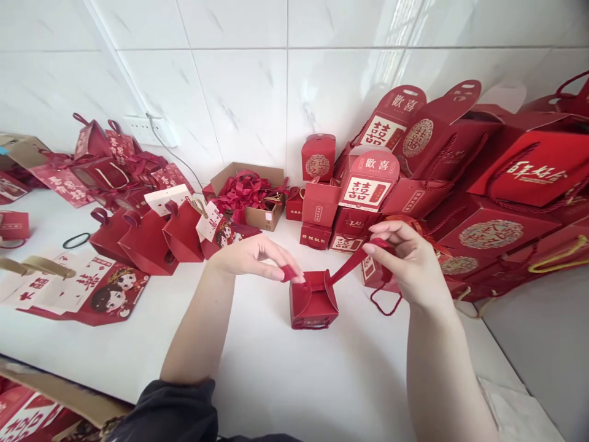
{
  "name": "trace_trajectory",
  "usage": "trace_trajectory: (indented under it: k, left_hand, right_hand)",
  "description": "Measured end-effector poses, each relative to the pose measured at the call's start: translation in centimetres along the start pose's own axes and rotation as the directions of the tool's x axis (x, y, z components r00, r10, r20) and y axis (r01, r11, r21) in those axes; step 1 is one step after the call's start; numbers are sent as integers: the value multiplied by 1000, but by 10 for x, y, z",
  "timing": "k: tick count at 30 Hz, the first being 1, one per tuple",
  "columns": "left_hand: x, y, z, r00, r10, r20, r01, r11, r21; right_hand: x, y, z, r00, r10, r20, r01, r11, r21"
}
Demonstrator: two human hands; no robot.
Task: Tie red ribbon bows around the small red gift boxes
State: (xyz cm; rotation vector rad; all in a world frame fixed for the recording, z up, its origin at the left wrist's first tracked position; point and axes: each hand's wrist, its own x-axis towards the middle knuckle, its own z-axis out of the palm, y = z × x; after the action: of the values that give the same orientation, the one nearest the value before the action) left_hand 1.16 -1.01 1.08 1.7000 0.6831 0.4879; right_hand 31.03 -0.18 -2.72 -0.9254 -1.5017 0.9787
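A small red gift box [314,310] stands upright on the white table in front of me, its curved top flaps folded inward. A dark red ribbon [348,265] runs from the top of the box up to the right. My right hand [405,258] pinches that end of the ribbon, raised to the right of the box. My left hand [257,258] is at the box's upper left, thumb and fingers closed on a short red ribbon end. A red cord lies along the front base of the box.
Behind stands an open cardboard box [264,219] full of red ribbons. Red gift boxes [368,184] are stacked high against the wall at right. Red bags with loop handles [150,239] stand at left, near a flat printed bag [115,294] and a black loop [76,240].
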Motion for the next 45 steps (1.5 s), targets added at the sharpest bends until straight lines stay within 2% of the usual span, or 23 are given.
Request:
trace_trajectory:
  k: [2, 4, 7, 8, 9, 10, 14, 17, 21, 24, 27, 29, 31, 32, 36, 41, 45]
  left_hand:
    - [3, 8, 8, 988, 94, -126, -103, 993, -64]
    - [7, 17, 19, 936, 173, -307, -216, 970, -110]
    - [18, 26, 37, 780, 223, -585, -361, 924, -129]
    - [23, 27, 42, 730, 213, -650, -387, 912, -135]
    - [27, 28, 47, 700, 194, -688, -395, 907, -146]
    - [31, 27, 51, 694, 169, -700, -385, 908, -163]
    - [44, 18, 59, 735, 46, -676, -278, 931, -238]
    - [51, 13, 61, 743, 18, -669, -273, 921, -279]
    - [57, 13, 64, 730, 26, -683, -346, 875, -337]
    - [60, 11, 64, 783, -8, -622, -341, 832, -439]
    - [62, 6, 63, 787, -66, -614, -322, 805, -499]
    - [63, 4, 62, 809, -91, -581, -288, 800, -526]
    - [63, 4, 61, 844, -80, -530, -264, 799, -541]
    - [63, 4, 61, 849, -68, -525, -269, 798, -539]
    - [62, 8, 62, 784, -39, -620, -361, 783, -506]
    - [60, 11, 63, 771, 14, -637, -410, 776, -479]
    - [61, 10, 62, 716, -6, -698, -425, 789, -443]
  right_hand:
    - [5, -5, 12, 998, -39, -47, 43, 996, 78]
    - [9, -10, 23, 995, -67, -72, 77, 985, 152]
    - [8, -16, 39, 985, -109, -132, 137, 966, 221]
    - [6, -18, 43, 982, -121, -147, 152, 963, 223]
    - [4, -20, 47, 981, -128, -147, 158, 963, 217]
    - [1, -22, 50, 982, -133, -132, 159, 965, 208]
    - [-8, -26, 56, 989, -148, -29, 151, 969, 194]
    - [-10, -25, 57, 989, -150, -4, 147, 969, 200]
    - [-10, -23, 57, 992, -121, -24, 123, 979, 160]
    - [-10, -21, 58, 992, -125, -30, 128, 983, 130]
    - [-10, -19, 59, 982, -162, -99, 173, 979, 104]
    - [-11, -18, 60, 973, -187, -138, 195, 979, 51]
    - [-12, -18, 60, 971, -203, -124, 203, 979, -13]
    - [-12, -19, 59, 973, -208, -105, 205, 978, -38]
    - [-13, -23, 58, 979, -198, -39, 191, 972, -134]
    - [-12, -24, 57, 982, -178, 66, 187, 961, -201]
    - [-12, -23, 56, 979, -152, 132, 181, 953, -244]
